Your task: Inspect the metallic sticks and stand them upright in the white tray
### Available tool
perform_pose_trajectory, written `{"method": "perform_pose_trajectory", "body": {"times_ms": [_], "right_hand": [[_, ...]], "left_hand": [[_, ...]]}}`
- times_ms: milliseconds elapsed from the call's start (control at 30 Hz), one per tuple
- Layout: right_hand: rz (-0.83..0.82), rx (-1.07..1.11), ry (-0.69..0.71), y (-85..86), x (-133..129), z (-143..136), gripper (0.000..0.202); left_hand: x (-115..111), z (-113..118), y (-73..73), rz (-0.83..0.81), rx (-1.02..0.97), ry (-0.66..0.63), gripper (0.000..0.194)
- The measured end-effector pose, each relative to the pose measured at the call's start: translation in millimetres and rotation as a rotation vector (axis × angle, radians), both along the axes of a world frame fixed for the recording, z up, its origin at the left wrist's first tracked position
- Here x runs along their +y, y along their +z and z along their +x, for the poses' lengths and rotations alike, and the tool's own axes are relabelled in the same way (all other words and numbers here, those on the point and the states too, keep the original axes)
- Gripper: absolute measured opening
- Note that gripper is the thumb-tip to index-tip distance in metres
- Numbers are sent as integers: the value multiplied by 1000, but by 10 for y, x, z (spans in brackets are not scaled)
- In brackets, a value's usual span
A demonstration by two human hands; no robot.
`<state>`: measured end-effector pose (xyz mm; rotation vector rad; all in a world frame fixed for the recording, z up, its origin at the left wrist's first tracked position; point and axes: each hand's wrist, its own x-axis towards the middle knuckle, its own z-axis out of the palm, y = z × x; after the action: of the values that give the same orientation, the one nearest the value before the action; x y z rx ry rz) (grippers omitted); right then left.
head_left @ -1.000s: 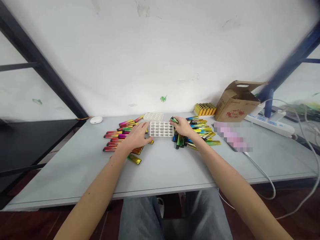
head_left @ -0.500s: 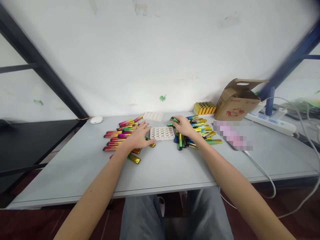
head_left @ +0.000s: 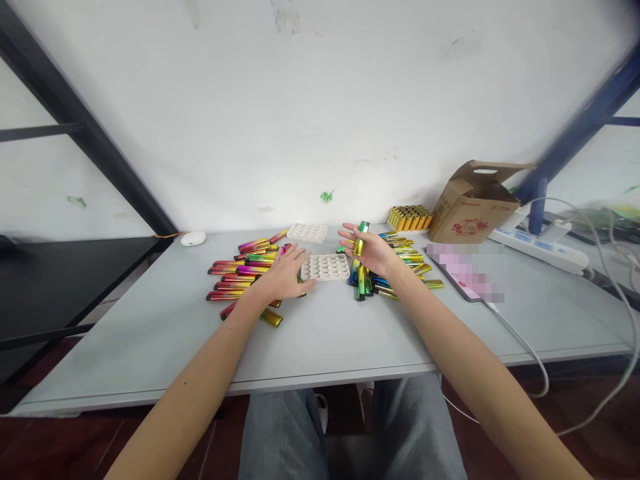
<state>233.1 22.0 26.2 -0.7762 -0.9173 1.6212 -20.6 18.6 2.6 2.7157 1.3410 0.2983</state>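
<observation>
Turned palm upward since the earlier frame, the right hand (head_left: 376, 255) hovered over the pale grey table (head_left: 325, 340), fingers extended. Left fingers were spread, that hand (head_left: 286, 273) hiding part of the red-and-gold tubes (head_left: 230, 278). Pixelation masked a flat pink object (head_left: 463, 270). Beside the left hand lay a white, many-holed tray (head_left: 326, 267). One shiny green-and-gold tube (head_left: 361, 240) crossed the right fingers, thumb contact unclear.

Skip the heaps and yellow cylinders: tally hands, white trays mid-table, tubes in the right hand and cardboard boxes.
Left hand and right hand: 2
Near tray and far tray: 2
Held tube: 1
Cardboard box: 1
Total: 6
</observation>
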Motion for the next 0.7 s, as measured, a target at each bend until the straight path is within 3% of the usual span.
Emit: {"method": "perform_pose_trajectory", "body": {"times_ms": [300, 500, 700], "right_hand": [[50, -217, -7, 41, -36, -36, 34], [87, -216, -3, 94, -49, -23, 56], [69, -144, -65, 8, 6, -74, 21]], "left_hand": [[-45, 77, -23, -6, -36, -45, 64], [-37, 38, 2, 26, -49, -55, 62], [-39, 45, 6, 61, -32, -75, 61]]}}
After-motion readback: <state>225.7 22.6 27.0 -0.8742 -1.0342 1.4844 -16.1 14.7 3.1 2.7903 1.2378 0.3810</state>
